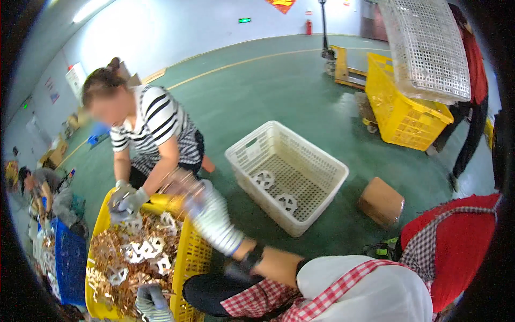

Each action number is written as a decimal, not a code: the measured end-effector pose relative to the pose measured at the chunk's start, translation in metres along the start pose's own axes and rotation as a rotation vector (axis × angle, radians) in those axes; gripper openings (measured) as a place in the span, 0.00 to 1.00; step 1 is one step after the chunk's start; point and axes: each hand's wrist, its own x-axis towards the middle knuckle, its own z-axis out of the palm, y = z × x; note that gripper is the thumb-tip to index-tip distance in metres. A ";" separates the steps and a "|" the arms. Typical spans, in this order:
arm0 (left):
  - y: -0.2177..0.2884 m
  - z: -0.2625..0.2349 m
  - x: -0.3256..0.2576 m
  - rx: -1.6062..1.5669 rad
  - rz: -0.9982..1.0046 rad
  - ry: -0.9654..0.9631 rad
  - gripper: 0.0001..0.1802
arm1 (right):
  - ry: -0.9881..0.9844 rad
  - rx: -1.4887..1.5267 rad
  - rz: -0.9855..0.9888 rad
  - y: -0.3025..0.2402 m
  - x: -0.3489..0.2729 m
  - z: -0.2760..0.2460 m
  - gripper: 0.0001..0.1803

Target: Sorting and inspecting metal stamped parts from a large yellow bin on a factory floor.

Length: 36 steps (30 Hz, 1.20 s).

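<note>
Green floor [268,80]: white crate [306,169] has two spoked parts [264,179], yellow crate [196,249] many more; your right hand [202,204] grips coppery metal [176,182], left hand [152,303] unclear.

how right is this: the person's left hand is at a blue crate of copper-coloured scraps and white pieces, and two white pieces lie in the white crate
The colour is wrong: the head view shows the left hand at a yellow crate, not a blue one. The rest stands.
</note>
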 end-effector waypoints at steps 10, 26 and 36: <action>-0.221 -0.116 -0.036 0.578 -0.279 0.234 0.30 | -0.235 -1.426 0.300 0.093 0.032 -0.269 0.41; -0.163 -0.136 -0.064 0.486 -0.399 0.252 0.25 | -0.803 -1.494 0.551 0.140 -0.084 -0.105 0.32; -0.180 -0.157 -0.072 0.649 -0.459 0.219 0.21 | -0.994 -1.009 0.455 0.211 -0.100 -0.004 0.28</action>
